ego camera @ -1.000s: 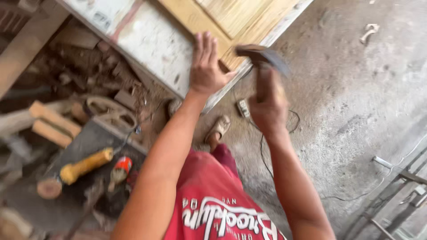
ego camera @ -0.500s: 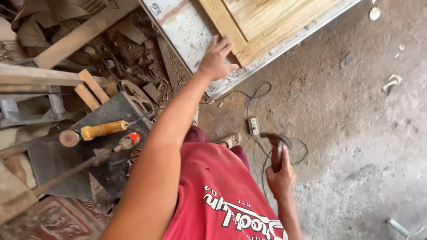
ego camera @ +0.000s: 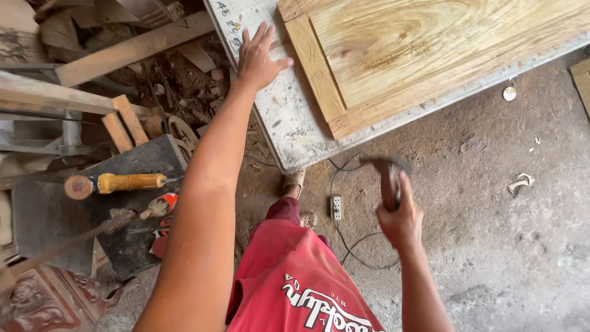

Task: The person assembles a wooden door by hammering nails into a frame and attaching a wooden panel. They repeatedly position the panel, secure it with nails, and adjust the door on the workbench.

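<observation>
My left hand rests flat with spread fingers on a white worktable, touching the left edge of a pale wooden panel door that lies on it. My right hand is lower, off the table's edge, wrapped around the wooden handle of a hammer whose dark metal head points up and left. The hammer hangs over the concrete floor, apart from the panel. I wear red shorts, and my sandalled foot shows under the table corner.
A white power strip with a black cable lies on the floor by my foot. To the left, a dark bench carries a yellow-handled tool and a red-handled one. Timber offcuts, planks and debris crowd the upper left.
The view has shifted so the panel sits higher and larger. My left hand stays on the table by the panel's edge. My right hand came down with the hammer, then lifted slightly.
</observation>
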